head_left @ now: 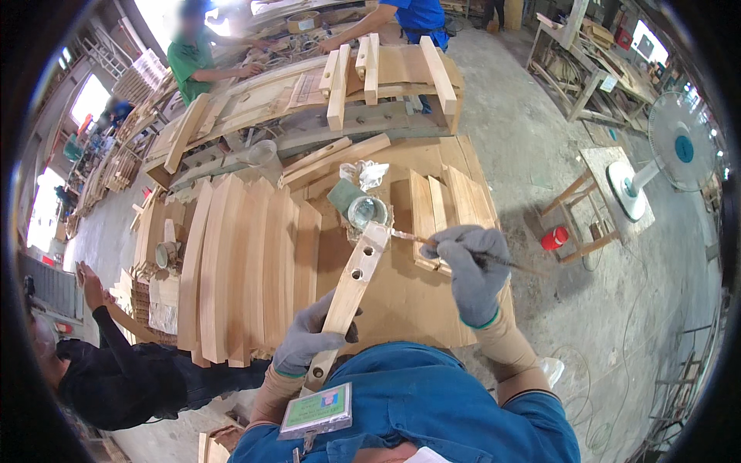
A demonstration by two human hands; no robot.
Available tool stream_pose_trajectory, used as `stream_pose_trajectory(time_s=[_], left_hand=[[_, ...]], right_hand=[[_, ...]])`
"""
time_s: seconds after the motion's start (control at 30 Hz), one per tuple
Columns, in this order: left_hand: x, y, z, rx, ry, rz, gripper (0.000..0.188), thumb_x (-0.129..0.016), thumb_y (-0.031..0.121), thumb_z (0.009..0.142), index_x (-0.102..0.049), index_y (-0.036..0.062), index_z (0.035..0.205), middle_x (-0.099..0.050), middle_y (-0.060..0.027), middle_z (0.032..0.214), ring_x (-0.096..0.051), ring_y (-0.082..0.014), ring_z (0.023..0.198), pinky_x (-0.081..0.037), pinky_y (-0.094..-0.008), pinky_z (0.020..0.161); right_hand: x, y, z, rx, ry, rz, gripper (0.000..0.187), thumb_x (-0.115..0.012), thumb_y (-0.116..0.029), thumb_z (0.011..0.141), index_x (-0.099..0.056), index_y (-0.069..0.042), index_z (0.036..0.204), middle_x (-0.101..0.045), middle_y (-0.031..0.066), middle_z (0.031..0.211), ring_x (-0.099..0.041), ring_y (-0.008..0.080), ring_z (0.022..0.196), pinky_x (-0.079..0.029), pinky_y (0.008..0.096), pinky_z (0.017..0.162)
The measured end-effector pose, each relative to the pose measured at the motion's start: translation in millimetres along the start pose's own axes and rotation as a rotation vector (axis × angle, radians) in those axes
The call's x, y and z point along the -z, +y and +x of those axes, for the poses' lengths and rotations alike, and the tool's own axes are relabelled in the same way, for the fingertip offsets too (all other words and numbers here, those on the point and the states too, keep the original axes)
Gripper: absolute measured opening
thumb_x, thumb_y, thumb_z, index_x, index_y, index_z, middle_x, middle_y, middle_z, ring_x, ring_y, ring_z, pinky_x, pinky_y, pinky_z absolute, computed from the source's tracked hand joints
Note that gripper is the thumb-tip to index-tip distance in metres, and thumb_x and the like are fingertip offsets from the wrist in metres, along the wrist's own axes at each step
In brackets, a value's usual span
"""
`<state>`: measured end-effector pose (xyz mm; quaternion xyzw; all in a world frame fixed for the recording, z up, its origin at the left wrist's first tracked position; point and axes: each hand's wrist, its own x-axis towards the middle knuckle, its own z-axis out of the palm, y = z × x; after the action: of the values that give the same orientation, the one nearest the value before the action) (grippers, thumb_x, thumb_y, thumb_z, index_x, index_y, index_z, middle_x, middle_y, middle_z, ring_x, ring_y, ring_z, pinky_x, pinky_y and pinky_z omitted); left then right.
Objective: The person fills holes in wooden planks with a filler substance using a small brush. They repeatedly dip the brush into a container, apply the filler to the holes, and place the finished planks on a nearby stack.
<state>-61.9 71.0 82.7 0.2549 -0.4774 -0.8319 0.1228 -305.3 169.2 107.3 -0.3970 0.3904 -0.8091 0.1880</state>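
My left hand (315,333), in a grey glove, is closed around the lower part of a pale wooden bar (349,297) with several round holes. The bar slants up and away from me. In my gloved right hand (472,270) is a thin brush (413,237), pinched between the fingers, its tip at the bar's far end. Just beyond that end stands a clear jar (366,211) with whitish contents. A green pad (344,197) and a crumpled white cloth (364,174) lie beside the jar.
Long wooden boards (251,270) lie side by side on the left of the cardboard-covered table (386,309); shorter pieces (451,201) lie on the right. A fan (629,189) stands on a stool at right. A person in black (139,378) is close at left; two people work across the far bench.
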Motion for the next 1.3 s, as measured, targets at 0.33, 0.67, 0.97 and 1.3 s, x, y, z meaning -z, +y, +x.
stream_pose_trajectory(time_s=[0.33, 0.67, 0.97, 1.3], left_hand=[[-6, 6, 0, 0.030, 0.004, -0.030, 0.091, -0.071, 0.006, 0.059, -0.034, -0.0011, 0.142, -0.057, -0.0128, 0.112, -0.061, -0.0183, 0.088, -0.051, -0.0328, 0.083], [-5, 5, 1, 0.019, -0.004, 0.004, 0.091, -0.070, 0.006, 0.058, -0.035, -0.0005, 0.141, -0.057, -0.0117, 0.112, -0.061, -0.0177, 0.087, -0.051, -0.0322, 0.082], [-4, 1, -1, 0.007, -0.004, -0.008, 0.090, -0.071, 0.008, 0.060, -0.035, -0.0007, 0.142, -0.057, -0.0111, 0.112, -0.062, -0.0185, 0.087, -0.051, -0.0321, 0.081], [0, -7, -1, -0.003, -0.016, -0.015, 0.090, -0.072, 0.011, 0.061, -0.034, -0.0020, 0.141, -0.057, -0.0109, 0.112, -0.061, -0.0187, 0.087, -0.051, -0.0323, 0.079]], right_hand=[[-9, 23, -20, 0.143, -0.023, -0.105, 0.029, -0.061, 0.021, 0.071, -0.046, -0.002, 0.079, -0.060, 0.0165, 0.089, -0.063, 0.0258, 0.085, -0.057, 0.0391, 0.075], [1, 28, -18, 0.184, -0.122, -0.088, 0.032, -0.069, 0.017, 0.070, -0.049, -0.004, 0.082, -0.063, 0.0148, 0.096, -0.065, 0.0253, 0.091, -0.056, 0.0362, 0.079], [0, 29, -17, 0.092, -0.050, -0.067, 0.030, -0.069, 0.016, 0.071, -0.049, -0.004, 0.080, -0.063, 0.0152, 0.094, -0.065, 0.0251, 0.091, -0.056, 0.0349, 0.079], [9, 33, -4, 0.288, -0.216, -0.067, 0.026, -0.064, 0.020, 0.071, -0.050, -0.002, 0.075, -0.062, 0.0149, 0.091, -0.062, 0.0256, 0.087, -0.056, 0.0385, 0.079]])
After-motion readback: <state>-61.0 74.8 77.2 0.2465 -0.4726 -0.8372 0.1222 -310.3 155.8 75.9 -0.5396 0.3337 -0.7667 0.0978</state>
